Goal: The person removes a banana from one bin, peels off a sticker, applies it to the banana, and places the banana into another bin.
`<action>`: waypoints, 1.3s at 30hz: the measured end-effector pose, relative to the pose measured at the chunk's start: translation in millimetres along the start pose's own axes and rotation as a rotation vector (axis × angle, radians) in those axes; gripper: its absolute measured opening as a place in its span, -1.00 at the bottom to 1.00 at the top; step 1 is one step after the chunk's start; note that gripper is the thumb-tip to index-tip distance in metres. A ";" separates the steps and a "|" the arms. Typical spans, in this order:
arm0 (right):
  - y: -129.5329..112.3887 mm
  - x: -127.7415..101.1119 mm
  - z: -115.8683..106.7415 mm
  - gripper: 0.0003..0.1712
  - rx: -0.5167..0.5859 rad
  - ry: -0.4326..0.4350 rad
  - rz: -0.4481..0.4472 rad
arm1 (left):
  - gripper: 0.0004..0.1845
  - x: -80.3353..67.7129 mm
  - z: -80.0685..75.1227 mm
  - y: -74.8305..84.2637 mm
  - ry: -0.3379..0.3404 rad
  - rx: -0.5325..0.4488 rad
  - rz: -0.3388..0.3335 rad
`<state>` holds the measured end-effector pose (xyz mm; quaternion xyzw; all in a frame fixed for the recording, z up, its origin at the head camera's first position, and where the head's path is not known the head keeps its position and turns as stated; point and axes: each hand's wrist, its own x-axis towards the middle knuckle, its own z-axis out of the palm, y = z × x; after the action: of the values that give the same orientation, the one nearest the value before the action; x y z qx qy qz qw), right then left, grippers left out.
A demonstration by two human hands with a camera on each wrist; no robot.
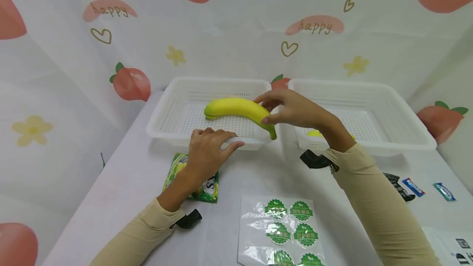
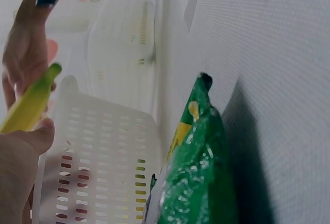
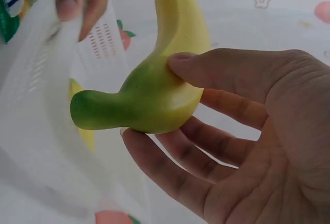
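My right hand (image 1: 292,108) holds a yellow banana (image 1: 236,106) by its green-tipped end, thumb on one side and fingers on the other. The banana is over the left white plastic basket (image 1: 162,114). With fingers over the near rim and thumb on the outer side, my left hand (image 1: 208,151) grips that basket. Another yellow thing (image 3: 86,137) shows inside the basket in the right wrist view, mostly hidden by the wall. Under my left wrist lies a green snack bag (image 2: 198,167), partly covered in the head view.
A second white basket (image 1: 417,124) stands at the right, a yellow item (image 1: 315,133) inside mostly hidden by my right arm. A sheet of green round stickers (image 1: 255,233) lies in front. Small wrapped packets (image 1: 414,186) and a white printed bag (image 1: 448,245) are at the right.
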<state>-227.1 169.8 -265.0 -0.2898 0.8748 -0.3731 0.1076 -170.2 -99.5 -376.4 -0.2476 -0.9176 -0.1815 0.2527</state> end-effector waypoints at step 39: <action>83.9 -112.3 55.3 -0.50 -0.093 -0.037 0.103 | -0.61 -7.5 -15.9 37.1 -0.329 -0.392 0.353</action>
<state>-149.8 249.6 -366.8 -0.2559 0.9028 -0.3206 0.1293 -138.4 -79.4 -360.0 -0.4733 -0.8363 -0.2660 0.0759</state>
